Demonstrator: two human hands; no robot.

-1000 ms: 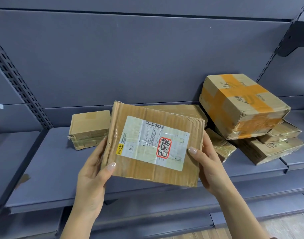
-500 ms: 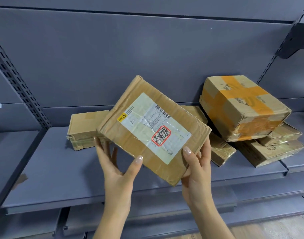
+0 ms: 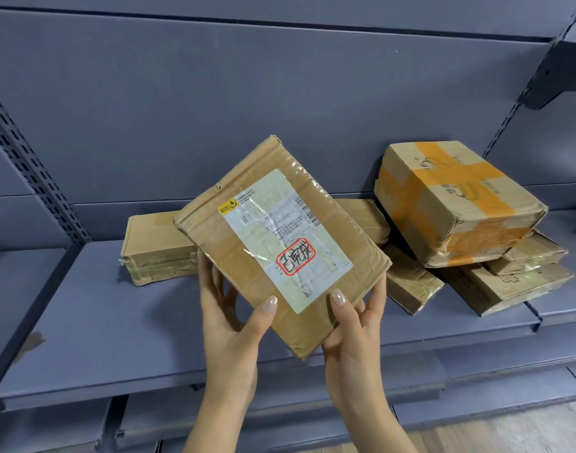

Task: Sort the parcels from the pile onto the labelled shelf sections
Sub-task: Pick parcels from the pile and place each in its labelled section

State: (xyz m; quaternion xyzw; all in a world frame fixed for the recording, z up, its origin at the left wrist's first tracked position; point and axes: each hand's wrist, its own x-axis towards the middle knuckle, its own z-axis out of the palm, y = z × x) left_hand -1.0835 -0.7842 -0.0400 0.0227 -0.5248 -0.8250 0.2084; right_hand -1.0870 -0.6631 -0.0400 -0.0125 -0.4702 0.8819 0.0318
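1. The left hand (image 3: 227,325) grips the lower left edge of the flat parcel (image 3: 263,282). Its thumb lies on the front face and its fingers are curled behind.
2. The right hand (image 3: 352,335) pinches the parcel's lower right edge, with the thumb on the front and the fingers wrapped round the back.
3. The parcel is held in the air in front of the shelf (image 3: 100,322), tilted with one corner pointing down. It is thin, creased brown cardboard under glossy clear tape. A white shipping label (image 3: 263,230) on its face carries a barcode and a red-framed stamp.
4. The shelf is smooth grey-blue board with a straight, squared front lip. Its left and middle stretch lies bare below the hands.
5. A small taped box (image 3: 156,246) sits to the left rear, just behind the parcel.
6. To the right the pile (image 3: 505,286) of flat cartons crowds the shelf, some overhanging the front lip. A bulky carton with orange tape (image 3: 456,201) leans on top, its corners dented.
7. Behind it all stands a flat matte back panel (image 3: 214,109). A slotted upright (image 3: 35,178) is on the left and a bracket (image 3: 555,73) is high on the right.
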